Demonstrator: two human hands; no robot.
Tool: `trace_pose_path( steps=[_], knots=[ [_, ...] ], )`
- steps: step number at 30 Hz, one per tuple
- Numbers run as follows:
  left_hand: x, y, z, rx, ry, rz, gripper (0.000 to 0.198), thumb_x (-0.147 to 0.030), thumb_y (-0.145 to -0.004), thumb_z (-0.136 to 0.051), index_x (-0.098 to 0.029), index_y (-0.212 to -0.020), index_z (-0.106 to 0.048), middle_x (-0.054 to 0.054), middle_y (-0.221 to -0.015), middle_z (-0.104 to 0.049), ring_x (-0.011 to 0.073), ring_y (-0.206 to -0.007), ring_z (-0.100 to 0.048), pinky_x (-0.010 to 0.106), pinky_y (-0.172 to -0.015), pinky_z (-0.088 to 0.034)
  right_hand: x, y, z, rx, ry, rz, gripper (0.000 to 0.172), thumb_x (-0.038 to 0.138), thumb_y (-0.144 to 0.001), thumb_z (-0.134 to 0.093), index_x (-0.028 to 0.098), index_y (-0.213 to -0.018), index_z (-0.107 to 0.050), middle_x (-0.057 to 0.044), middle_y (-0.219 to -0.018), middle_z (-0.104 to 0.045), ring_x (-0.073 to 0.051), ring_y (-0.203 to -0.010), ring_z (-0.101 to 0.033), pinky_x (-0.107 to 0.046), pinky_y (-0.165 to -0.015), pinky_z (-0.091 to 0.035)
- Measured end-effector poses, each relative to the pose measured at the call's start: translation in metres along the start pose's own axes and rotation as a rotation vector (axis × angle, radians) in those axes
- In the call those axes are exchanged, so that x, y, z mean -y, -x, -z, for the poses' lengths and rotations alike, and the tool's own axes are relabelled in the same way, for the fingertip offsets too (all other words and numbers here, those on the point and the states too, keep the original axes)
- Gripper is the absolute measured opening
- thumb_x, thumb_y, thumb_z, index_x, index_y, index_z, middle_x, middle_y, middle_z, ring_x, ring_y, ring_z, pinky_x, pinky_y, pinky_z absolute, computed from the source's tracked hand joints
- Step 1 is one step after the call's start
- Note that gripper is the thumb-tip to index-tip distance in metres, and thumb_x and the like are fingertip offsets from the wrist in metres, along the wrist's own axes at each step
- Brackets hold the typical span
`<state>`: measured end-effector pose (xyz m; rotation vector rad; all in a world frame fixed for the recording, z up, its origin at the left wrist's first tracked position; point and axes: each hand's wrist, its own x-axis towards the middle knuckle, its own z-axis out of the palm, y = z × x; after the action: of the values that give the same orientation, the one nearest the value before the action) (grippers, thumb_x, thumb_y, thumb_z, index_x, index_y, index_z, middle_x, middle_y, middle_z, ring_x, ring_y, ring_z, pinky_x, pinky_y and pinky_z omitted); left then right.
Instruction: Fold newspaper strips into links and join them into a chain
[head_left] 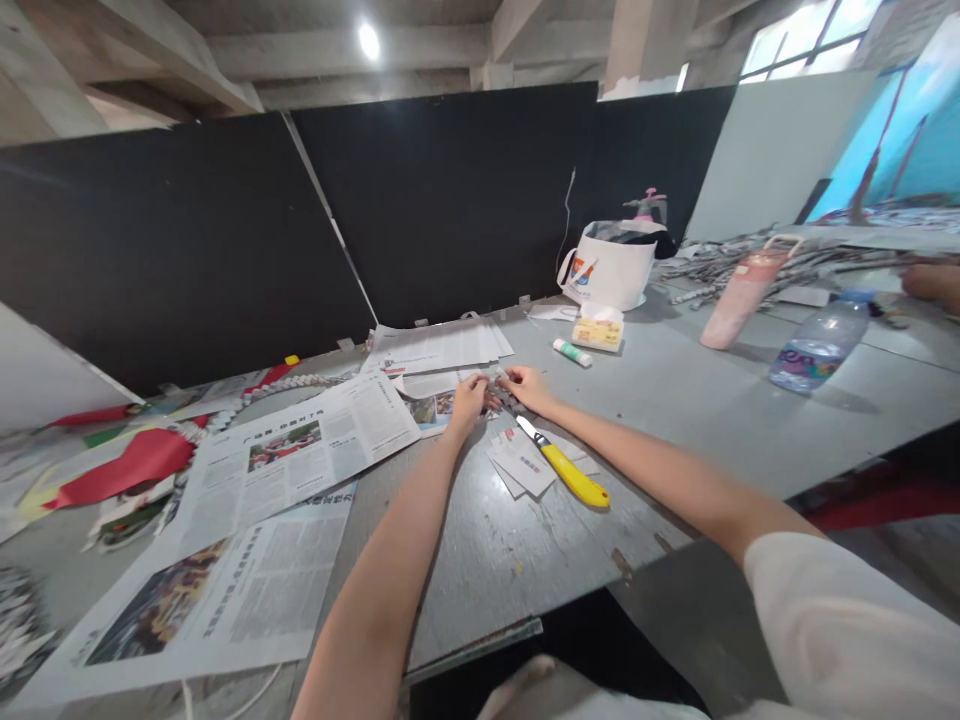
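The left hand (471, 393) and right hand (527, 388) meet over the table (465, 560), fingertips curled in close to each other. A small pale piece (501, 376) lies between them, right at the right hand's fingertips. Blur and size hide the details there — I cannot tell whether either hand grips it or only touches it.

Just on the near side of the hands is a loose fan of printed cards (523, 470). A yellow-handled knife (571, 474) lies over them, blade end toward the fingers, handle running back beside the right forearm. Close to the left hand, on its outer side, newspaper sheets (292, 455) spread across the table; more paper (442, 345) is stacked just beyond both hands.

Past the right hand, a glue stick (572, 352) rests near a yellow tissue pack (598, 331), with a white bag (616, 268) behind. Well out to the right hand's side stand a pink bottle (742, 300) and a clear bottle (821, 345).
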<state>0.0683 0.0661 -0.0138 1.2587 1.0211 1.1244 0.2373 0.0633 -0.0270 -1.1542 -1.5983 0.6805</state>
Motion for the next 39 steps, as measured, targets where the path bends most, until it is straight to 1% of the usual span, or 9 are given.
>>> trace_pose_path(
  steps=[8,12,15,21,29,34,39],
  knots=[
    [0.0040,-0.0024,-0.0004,-0.037,0.000,-0.020,0.009,-0.023,-0.091,-0.062,-0.018,-0.097,-0.065,-0.001,-0.056,-0.065,0.0193,-0.049,-0.069,0.028,-0.051,-0.056,-0.0041,0.0007,0.0003,-0.046,0.020,0.035,0.047,0.066,-0.086,-0.067,0.023,-0.070,-0.058,0.003,-0.061,-0.048,-0.017,-0.061,-0.043,-0.031,-0.060,-0.031],
    [0.0055,-0.0021,-0.0005,-0.026,-0.013,-0.035,0.010,-0.021,-0.090,-0.063,-0.017,-0.099,-0.065,-0.002,-0.056,-0.065,0.0188,-0.050,-0.069,0.027,-0.051,-0.056,-0.0027,0.0010,0.0015,-0.055,-0.005,0.017,0.048,0.069,-0.086,-0.066,0.022,-0.074,-0.062,0.002,-0.062,-0.052,-0.018,-0.063,-0.046,-0.031,-0.060,-0.033],
    [0.0057,-0.0013,-0.0006,-0.017,-0.022,-0.050,0.010,-0.020,-0.090,-0.061,-0.017,-0.099,-0.065,-0.001,-0.056,-0.066,0.0188,-0.048,-0.068,0.028,-0.051,-0.056,-0.0022,0.0010,0.0021,-0.051,-0.018,0.006,0.053,0.074,-0.085,-0.066,0.022,-0.074,-0.062,0.001,-0.063,-0.054,-0.018,-0.063,-0.047,-0.031,-0.059,-0.034],
    [0.0066,-0.0019,-0.0014,-0.028,-0.025,-0.035,0.009,-0.018,-0.089,-0.062,-0.017,-0.097,-0.066,0.000,-0.054,-0.065,0.0203,-0.047,-0.067,0.029,-0.050,-0.055,-0.0031,0.0005,0.0014,-0.048,0.009,0.003,0.059,0.081,-0.082,-0.066,0.023,-0.070,-0.058,0.003,-0.059,-0.048,-0.017,-0.060,-0.043,-0.031,-0.058,-0.031],
    [0.0071,-0.0024,-0.0009,-0.036,-0.033,-0.020,0.013,-0.016,-0.088,-0.059,-0.016,-0.098,-0.067,-0.001,-0.053,-0.064,0.0197,-0.048,-0.067,0.027,-0.050,-0.053,-0.0034,0.0003,0.0007,-0.022,-0.003,-0.002,0.062,0.083,-0.083,-0.065,0.023,-0.071,-0.057,0.002,-0.060,-0.048,-0.016,-0.061,-0.041,-0.031,-0.058,-0.029],
    [0.0063,-0.0014,0.0001,-0.026,-0.037,-0.007,0.014,-0.015,-0.089,-0.056,-0.018,-0.098,-0.067,0.001,-0.052,-0.065,0.0202,-0.050,-0.068,0.028,-0.052,-0.054,0.0004,0.0009,0.0018,-0.028,0.012,0.012,0.063,0.083,-0.084,-0.063,0.024,-0.066,-0.050,0.004,-0.059,-0.042,-0.016,-0.060,-0.038,-0.031,-0.059,-0.027],
    [0.0057,-0.0022,-0.0008,-0.014,-0.035,0.010,0.010,-0.018,-0.090,-0.058,-0.018,-0.096,-0.066,0.001,-0.052,-0.065,0.0186,-0.047,-0.065,0.026,-0.051,-0.053,0.0020,0.0010,0.0031,-0.043,-0.030,0.028,0.061,0.080,-0.085,-0.064,0.024,-0.066,-0.048,0.004,-0.060,-0.042,-0.016,-0.061,-0.040,-0.032,-0.059,-0.029]
  ],
)
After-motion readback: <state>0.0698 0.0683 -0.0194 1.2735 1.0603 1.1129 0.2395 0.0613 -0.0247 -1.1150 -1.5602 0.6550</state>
